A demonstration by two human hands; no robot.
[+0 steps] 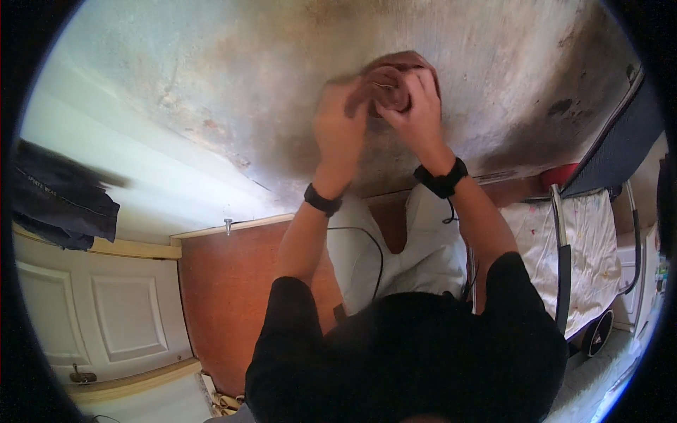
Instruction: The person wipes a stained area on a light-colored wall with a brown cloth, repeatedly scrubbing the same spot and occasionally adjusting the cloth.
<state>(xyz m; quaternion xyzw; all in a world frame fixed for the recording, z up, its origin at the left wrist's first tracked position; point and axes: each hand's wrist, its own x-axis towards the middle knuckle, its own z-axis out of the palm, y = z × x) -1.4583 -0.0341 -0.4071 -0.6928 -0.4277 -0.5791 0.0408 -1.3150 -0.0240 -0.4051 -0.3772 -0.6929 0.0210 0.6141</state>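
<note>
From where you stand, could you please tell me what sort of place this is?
Probably a room in a home, judging by the white panelled door, the dark clothing near it and what looks like a cloth-covered chair.

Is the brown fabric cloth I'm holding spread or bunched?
Bunched: the brown cloth shows curled, layered folds between the left hand and right hand.
</note>
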